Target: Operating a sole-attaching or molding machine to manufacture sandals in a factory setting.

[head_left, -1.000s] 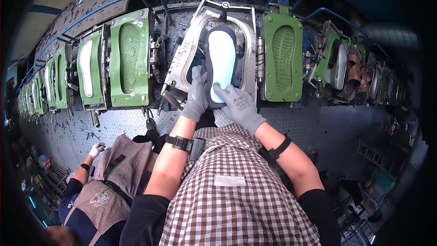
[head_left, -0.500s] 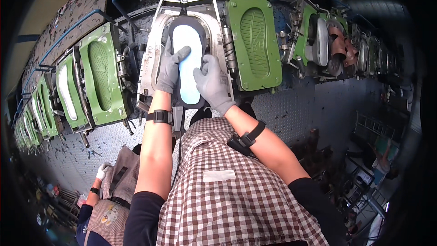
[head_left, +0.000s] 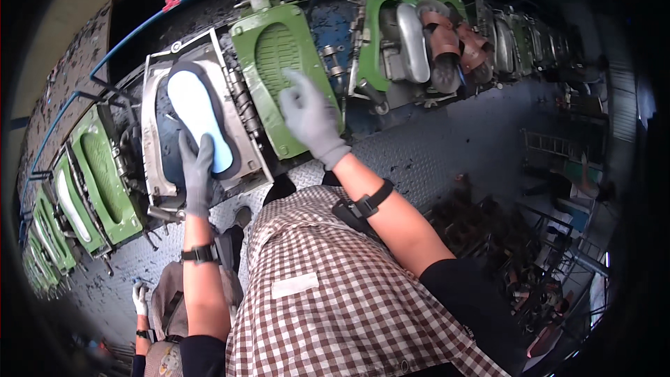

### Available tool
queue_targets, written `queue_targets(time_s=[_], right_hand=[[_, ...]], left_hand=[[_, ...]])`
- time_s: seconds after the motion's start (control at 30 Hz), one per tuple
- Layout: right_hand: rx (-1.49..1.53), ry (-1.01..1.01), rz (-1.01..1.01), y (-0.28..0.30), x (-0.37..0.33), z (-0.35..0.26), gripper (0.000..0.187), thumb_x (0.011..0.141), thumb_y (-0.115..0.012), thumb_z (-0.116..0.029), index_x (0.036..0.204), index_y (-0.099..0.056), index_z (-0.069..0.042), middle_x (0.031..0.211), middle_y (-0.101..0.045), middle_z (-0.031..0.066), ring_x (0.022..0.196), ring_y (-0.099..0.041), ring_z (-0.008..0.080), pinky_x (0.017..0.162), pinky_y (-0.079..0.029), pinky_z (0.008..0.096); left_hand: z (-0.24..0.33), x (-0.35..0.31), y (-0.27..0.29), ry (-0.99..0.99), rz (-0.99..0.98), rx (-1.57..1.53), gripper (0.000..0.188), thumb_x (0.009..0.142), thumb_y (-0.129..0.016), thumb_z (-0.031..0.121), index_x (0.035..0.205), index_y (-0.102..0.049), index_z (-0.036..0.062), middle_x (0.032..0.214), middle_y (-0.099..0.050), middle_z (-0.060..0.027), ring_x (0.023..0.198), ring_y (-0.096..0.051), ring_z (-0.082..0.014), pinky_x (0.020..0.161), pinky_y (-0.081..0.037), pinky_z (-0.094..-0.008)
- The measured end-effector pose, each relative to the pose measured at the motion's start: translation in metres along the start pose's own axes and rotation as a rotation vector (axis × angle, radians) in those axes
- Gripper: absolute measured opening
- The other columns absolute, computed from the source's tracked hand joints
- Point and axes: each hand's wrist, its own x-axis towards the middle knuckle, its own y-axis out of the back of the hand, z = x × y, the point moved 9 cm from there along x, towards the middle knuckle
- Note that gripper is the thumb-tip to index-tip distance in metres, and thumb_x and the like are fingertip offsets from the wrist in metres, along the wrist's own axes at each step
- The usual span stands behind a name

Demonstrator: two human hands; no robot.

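one brown-and-white checkered apron (head_left: 349, 300) sits nearest you, pale rectangular patch (head_left: 294, 285) on its front, then a black wrist strap (head_left: 201, 254) on your left forearm and another on the right. your gray-gloved left hand (head_left: 197, 174) is grasping the near end of the dark-edged, pale-blue-topped insole (head_left: 199, 115), thumb on top. your right hand (head_left: 313, 115) is in front of the green mold plate (head_left: 279, 49), fingers loosely bent, nothing in it that i can see; can't tell if it's touching the plate.

the insole is over the silver mold frame (head_left: 157, 167), off toward its right side; can't tell if it's resting or held up. past the plate there's a shiny metal shoe last (head_left: 414, 42) and some brown strappy sandals (head_left: 441, 38).

progress-wise, i'd say the insole's at the frame but not settled: dark gap showing on its left, your left hand on it, plate lying open alongside. seating it looks left to do.

writing? tiny pale marks on your right sleeve (head_left: 460, 307), too small to read.
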Motion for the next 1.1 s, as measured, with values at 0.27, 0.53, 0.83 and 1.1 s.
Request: queue_targets(time_s=[0.27,0.53,0.83,1.1], right_hand=[[-0.656,-0.473,0.534,0.361,0.055,0.15,0.079,0.086,-0.069,-0.041,0.149,-0.044,0.0,0.141,-0.053,0.0305,0.129,-0.054,0.0415,0.11,-0.042,0.0478],[0.382,-0.141,0.35,0.382,0.067,0.149,0.053,0.093,-0.064,-0.001,0.142,-0.048,0.008,0.133,-0.058,0.0115,0.113,-0.059,0.0156,0.101,-0.048,0.0293],[-0.247,0.421,0.413,0.426,0.173,0.1,0.039,0.092,-0.067,-0.01,0.13,-0.062,-0.002,0.115,-0.068,0.0155,0.106,-0.068,0.0277,0.092,-0.054,0.0362],[-0.628,0.474,-0.548,0.276,0.136,0.1,0.027,0.09,-0.063,-0.024,0.115,-0.07,-0.019,0.102,-0.069,0.0097,0.094,-0.069,0.0339,0.081,-0.054,0.0447]], left_hand=[[0.131,-0.119,-0.16,-0.637,0.141,0.181,0.057,0.102,-0.059,0.019,0.152,-0.039,-0.0018,0.148,-0.051,-0.0183,0.139,-0.046,-0.0278,0.117,-0.034,-0.0395],[0.105,-0.013,-0.514,-0.119,-0.262,0.129,0.102,0.082,-0.081,0.037,0.154,-0.026,-0.0091,0.141,-0.054,-0.0275,0.13,-0.054,-0.0318,0.11,-0.043,-0.0366],[0.067,0.023,-0.566,0.034,-0.332,-0.341,0.055,0.083,-0.081,0.024,0.129,-0.063,-0.0015,0.117,-0.069,-0.0055,0.099,-0.065,-0.0155,0.089,-0.053,-0.031],[0.066,-0.056,-0.539,-0.122,-0.381,0.396,0.062,0.088,-0.076,0.027,0.133,-0.049,-0.0047,0.115,-0.069,-0.0155,0.11,-0.066,-0.0243,0.094,-0.054,-0.0359]])
